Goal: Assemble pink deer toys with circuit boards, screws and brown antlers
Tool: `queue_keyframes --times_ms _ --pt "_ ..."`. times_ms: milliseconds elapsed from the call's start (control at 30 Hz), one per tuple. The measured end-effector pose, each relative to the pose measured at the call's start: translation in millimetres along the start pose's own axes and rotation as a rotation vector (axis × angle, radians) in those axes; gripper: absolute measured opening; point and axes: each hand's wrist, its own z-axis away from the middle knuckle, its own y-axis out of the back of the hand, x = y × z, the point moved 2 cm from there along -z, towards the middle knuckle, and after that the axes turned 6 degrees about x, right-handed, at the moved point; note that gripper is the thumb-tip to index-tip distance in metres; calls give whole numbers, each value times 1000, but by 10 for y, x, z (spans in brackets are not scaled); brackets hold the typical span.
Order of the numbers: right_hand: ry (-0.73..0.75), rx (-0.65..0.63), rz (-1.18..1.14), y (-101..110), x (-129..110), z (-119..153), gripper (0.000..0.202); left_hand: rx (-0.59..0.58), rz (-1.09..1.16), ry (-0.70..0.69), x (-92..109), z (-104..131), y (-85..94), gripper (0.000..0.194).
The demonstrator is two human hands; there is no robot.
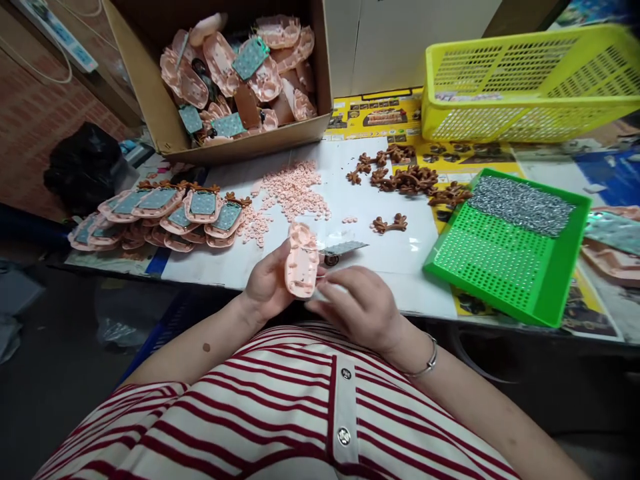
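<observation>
White tabletop [417, 287], held pink shell [301, 267], brick wall [30, 167].

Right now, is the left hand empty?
No, the left hand holds a pink plastic shell, its molded inner side facing the camera.

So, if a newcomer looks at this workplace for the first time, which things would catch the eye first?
Probably the bright green tray on the right, with small silvery pieces at its far end, and the yellow basket beyond it. Next may come the cardboard box at the back left, heaped with pink parts. In the middle, the left hand holds a pink shell.
</observation>
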Motion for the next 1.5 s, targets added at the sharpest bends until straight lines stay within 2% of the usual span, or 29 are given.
queue_keyframes --times_ms 67,100,167,200,233,300,400,567,800,900,967,1133,1200,1300,1400,1500 --pt "-232 16 86 73 157 55 7 58 15 -38 40 7 32 44" --pt "-365 -39 125 97 245 92 10 77 18 -55 59 10 44 44" --pt "-567 -269 130 95 390 173 19 96 9 -74 86 12 56 43" --pt "-619 -405 104 70 434 206 21 100 1 -78 94 11 56 42" --pt "-645 -518 78 33 459 228 19 104 -5 -80 99 9 53 41" --pt "-650 -615 61 -58 473 227 17 112 -7 -83 104 2 42 40" --pt "-631 -623 99 -210 467 150 33 111 -4 -93 118 -10 30 41" --pt "-587 -776 140 -346 510 17 14 116 -12 -125 180 -55 60 42" --pt "-708 -892 32 -359 643 -68 15 115 -8 -133 210 -137 73 49" --pt "-720 -868 -23 -331 706 -69 14 87 -41 -170 213 -141 102 50" --pt "-775 -797 -69 -237 753 -75 17 46 -118 -244 241 -127 137 54" --pt "-955 -457 -479 207 754 -254 34 -76 -324 -559 420 -56 189 75" --pt "-999 -337 -603 372 691 -383 40 -118 -355 -617 488 -26 153 77" --pt "-1022 -252 -690 502 564 -564 40 -165 -383 -616 532 12 37 77" --pt "-979 -281 -741 492 448 -683 37 -287 -350 -537 470 29 -96 73" --pt "-920 -307 -710 412 376 -730 35 -399 -316 -420 340 15 -182 80"
